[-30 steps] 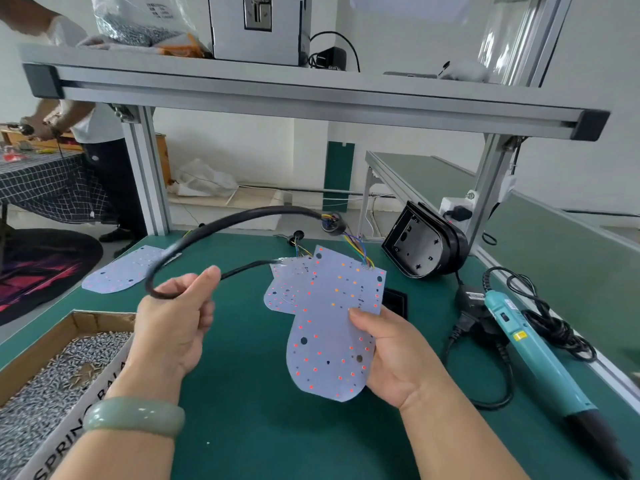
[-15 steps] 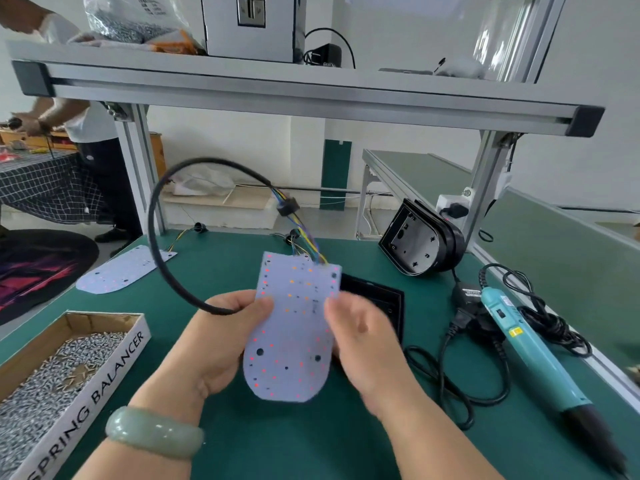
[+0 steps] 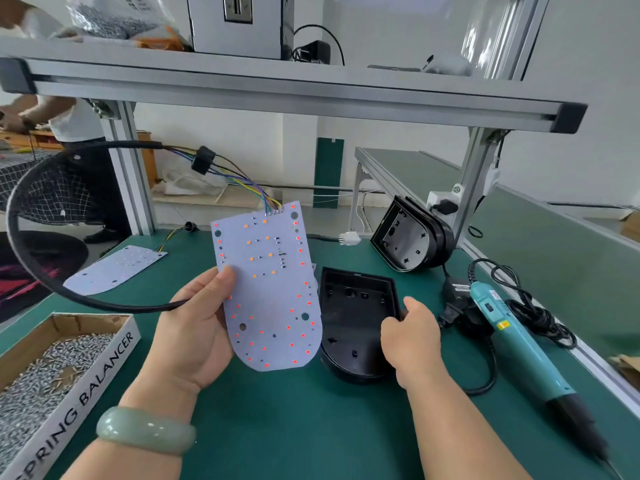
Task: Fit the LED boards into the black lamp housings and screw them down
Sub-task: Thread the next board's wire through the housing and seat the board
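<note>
Holding LED board (image 3: pixel 270 289) in left grip (image 3: pixel 194 337) | right grip (image 3: pixel 412 344) clasps housing (image 3: pixel 353 327) | green bench (image 3: pixel 294 427) — white wall (image 3: pixel 242 147)

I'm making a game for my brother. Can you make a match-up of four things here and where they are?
1 front LED board
2 near black housing
3 teal screwdriver
4 screws

A in the cardboard box
B held up by the left hand
C lying at the table's right side
D on the table, right hand gripping it

Pairs: 1-B, 2-D, 3-C, 4-A
</note>
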Action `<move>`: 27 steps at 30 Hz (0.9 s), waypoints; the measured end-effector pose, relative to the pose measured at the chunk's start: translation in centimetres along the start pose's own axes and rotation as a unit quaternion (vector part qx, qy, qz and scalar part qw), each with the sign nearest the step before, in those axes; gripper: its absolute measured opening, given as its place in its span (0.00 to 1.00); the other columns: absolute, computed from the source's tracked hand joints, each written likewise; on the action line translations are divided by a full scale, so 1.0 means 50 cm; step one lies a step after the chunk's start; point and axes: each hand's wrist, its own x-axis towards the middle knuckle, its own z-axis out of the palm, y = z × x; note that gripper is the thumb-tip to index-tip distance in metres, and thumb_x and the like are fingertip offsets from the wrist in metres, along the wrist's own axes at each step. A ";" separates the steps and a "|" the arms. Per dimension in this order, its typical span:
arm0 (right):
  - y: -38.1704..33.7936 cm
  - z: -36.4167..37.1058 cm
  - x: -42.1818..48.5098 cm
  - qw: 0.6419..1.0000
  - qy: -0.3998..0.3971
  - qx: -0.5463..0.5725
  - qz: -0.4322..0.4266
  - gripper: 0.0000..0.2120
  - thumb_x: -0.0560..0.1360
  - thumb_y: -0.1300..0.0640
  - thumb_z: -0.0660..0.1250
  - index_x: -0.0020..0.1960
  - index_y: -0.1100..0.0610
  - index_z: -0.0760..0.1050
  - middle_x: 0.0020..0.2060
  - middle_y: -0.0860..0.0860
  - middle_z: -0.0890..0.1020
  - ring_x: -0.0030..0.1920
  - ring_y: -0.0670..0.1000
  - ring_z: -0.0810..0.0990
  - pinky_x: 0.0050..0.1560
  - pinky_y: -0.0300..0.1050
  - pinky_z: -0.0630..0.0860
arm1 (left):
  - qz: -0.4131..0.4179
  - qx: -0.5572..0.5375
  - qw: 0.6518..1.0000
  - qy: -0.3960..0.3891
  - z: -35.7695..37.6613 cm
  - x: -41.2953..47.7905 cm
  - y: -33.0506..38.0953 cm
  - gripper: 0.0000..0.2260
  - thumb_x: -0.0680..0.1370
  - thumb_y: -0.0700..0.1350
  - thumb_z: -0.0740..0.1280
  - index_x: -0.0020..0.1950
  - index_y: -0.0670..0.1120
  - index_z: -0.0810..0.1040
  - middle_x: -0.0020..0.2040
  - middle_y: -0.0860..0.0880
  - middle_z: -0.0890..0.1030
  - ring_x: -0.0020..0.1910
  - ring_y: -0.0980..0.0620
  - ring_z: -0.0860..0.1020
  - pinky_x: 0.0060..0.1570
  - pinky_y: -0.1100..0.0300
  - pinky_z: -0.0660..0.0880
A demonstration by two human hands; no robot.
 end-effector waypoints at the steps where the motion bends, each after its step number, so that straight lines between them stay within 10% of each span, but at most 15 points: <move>1: 0.000 0.003 0.000 0.999 0.007 0.032 0.003 0.29 0.76 0.66 0.58 0.77 0.59 0.58 0.73 0.54 0.67 0.70 0.55 0.67 0.63 0.43 0.64 | -0.004 -0.005 1.000 -0.009 0.002 -0.001 -0.002 0.14 0.74 0.44 0.61 0.47 0.43 0.86 0.49 0.43 0.85 0.46 0.47 0.84 0.43 0.53 0.81; 7: 0.010 -0.006 0.014 0.981 0.061 0.184 -0.020 0.18 0.72 0.69 0.59 0.57 0.56 0.78 0.48 0.50 0.83 0.44 0.53 0.78 0.41 0.39 0.73 | -0.076 0.051 0.996 0.017 0.013 -0.005 -0.033 0.11 0.72 0.42 0.63 0.39 0.41 0.86 0.43 0.41 0.85 0.38 0.46 0.84 0.35 0.55 0.81; 13: 0.000 -0.013 0.004 0.960 0.087 0.252 -0.087 0.24 0.73 0.72 0.61 0.62 0.50 0.73 0.47 0.41 0.80 0.39 0.35 0.80 0.39 0.29 0.76 | -0.078 0.063 0.994 0.045 0.005 -0.001 -0.028 0.11 0.72 0.42 0.64 0.38 0.41 0.86 0.42 0.41 0.85 0.38 0.46 0.84 0.34 0.55 0.81; 22: -0.023 -0.020 -0.034 0.926 0.067 0.149 -0.340 0.26 0.71 0.73 0.64 0.58 0.45 0.76 0.61 0.35 0.75 0.61 0.32 0.73 0.64 0.29 0.67 | -0.032 0.046 0.998 0.023 0.005 -0.006 0.024 0.12 0.71 0.44 0.63 0.35 0.44 0.86 0.36 0.46 0.85 0.31 0.49 0.83 0.30 0.58 0.79; 27: -0.023 -0.020 -0.025 0.915 0.072 0.230 -0.325 0.28 0.73 0.73 0.65 0.54 0.38 0.73 0.62 0.43 0.77 0.62 0.39 0.75 0.65 0.34 0.70 | -0.063 0.077 0.994 0.044 0.008 -0.009 0.021 0.17 0.76 0.41 0.61 0.31 0.44 0.84 0.32 0.46 0.84 0.26 0.50 0.81 0.26 0.60 0.78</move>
